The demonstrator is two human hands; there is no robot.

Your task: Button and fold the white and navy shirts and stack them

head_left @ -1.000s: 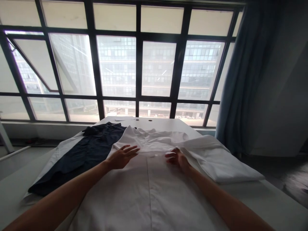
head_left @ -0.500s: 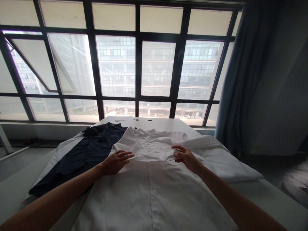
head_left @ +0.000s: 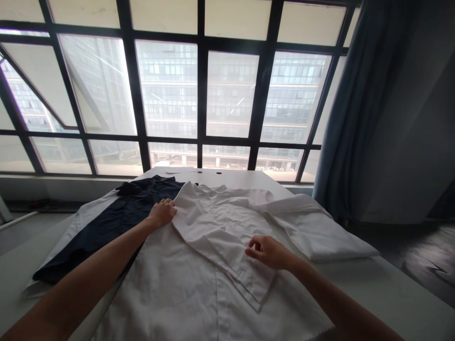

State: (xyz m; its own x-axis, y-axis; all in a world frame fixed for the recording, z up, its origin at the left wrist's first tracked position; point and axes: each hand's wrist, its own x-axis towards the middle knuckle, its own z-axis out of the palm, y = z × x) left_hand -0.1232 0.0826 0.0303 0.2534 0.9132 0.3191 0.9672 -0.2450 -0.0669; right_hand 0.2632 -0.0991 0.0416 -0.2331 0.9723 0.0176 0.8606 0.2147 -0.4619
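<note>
A white shirt (head_left: pixel 185 289) lies spread on the table in front of me, its row of buttons down the middle. One sleeve (head_left: pixel 231 251) crosses its front diagonally, the end pointing toward me at the right. My left hand (head_left: pixel 162 211) is closed at the shirt's left side near the shoulder, fingers curled over the fabric edge. Just over the folded sleeve is my right hand (head_left: pixel 270 252), fingers loosely bent with a gap between thumb and forefinger; I see no cloth pinched there. The shirt's other sleeve (head_left: pixel 313 232) stretches out to the right.
A dark navy shirt (head_left: pixel 106 232) lies at the left, with more white cloth (head_left: pixel 88 213) beside it. The white table (head_left: pixel 245 179) reaches to the window, with two dark holes at its far end. A blue-grey curtain (head_left: pixel 351 123) hangs at the right.
The sleeve, previously bunched across the chest, now lies diagonally toward me. My left hand has moved left and away to the shirt's edge; my right hand has come nearer and loosened.
</note>
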